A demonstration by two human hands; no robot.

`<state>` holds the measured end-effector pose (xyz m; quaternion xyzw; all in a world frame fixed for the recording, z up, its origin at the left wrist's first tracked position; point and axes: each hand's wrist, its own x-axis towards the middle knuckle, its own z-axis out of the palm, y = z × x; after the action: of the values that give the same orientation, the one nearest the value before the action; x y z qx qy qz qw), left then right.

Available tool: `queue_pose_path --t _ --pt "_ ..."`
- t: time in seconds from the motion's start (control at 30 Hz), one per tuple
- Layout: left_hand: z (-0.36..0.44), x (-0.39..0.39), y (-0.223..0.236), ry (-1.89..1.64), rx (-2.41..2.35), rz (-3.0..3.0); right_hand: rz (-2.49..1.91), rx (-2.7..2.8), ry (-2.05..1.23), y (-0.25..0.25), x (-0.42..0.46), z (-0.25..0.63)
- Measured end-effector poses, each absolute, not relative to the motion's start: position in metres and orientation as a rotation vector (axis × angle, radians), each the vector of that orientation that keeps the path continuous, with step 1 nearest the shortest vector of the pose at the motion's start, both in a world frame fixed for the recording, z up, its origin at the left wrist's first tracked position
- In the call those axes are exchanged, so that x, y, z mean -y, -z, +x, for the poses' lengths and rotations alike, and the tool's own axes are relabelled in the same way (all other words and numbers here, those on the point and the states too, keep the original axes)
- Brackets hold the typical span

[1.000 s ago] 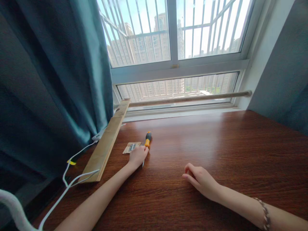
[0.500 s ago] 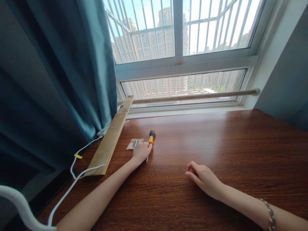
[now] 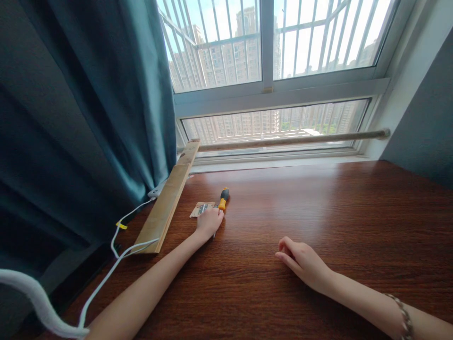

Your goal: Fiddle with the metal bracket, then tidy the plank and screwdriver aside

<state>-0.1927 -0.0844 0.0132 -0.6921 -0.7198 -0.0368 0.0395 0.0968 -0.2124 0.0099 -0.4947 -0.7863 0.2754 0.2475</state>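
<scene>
My left hand point(image 3: 208, 221) reaches far forward and lies closed over a screwdriver point(image 3: 223, 198). The screwdriver's orange and black handle sticks out past my fingers, and its metal tip shows below my palm. Just left of the hand lies a small brown card point(image 3: 200, 208) with metal parts on it. My right hand point(image 3: 300, 262) rests on the dark wooden table point(image 3: 318, 212), fingers curled loosely under with nothing in them, well away from the screwdriver.
A long pale wooden plank point(image 3: 166, 203) lies slanted at the table's left, toward the window. White cables point(image 3: 116, 264) run over the left edge beside a teal curtain point(image 3: 78, 118). A wooden rod point(image 3: 293, 140) lies along the window sill.
The view has drifted a little up and to the left. My left hand stays on the screwdriver and my right hand stays resting on the table.
</scene>
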Motion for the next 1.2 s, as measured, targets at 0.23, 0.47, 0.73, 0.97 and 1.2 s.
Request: queue_pose_path --t 0.23,0.47,0.73,0.97,1.2 --pt "-0.192 0.079 -0.009 0.146 2.203 -2.086 -1.337 2.145 -0.743 -0.010 0.212 0.096" --pt "-0.191 0.076 -0.009 0.166 2.199 -2.087 -1.342 2.152 -0.730 -0.010 0.213 0.096" --pt "-0.187 0.083 -0.019 0.116 2.227 -2.094 -1.336 2.148 -0.714 -0.009 0.213 0.097" --pt "-0.183 0.086 -0.028 0.067 2.251 -2.081 -1.330 2.157 -0.693 -0.009 0.213 0.096" --pt "-0.170 0.113 -0.044 0.357 1.996 -2.208 -1.256 2.144 -0.570 -0.004 0.213 0.099"
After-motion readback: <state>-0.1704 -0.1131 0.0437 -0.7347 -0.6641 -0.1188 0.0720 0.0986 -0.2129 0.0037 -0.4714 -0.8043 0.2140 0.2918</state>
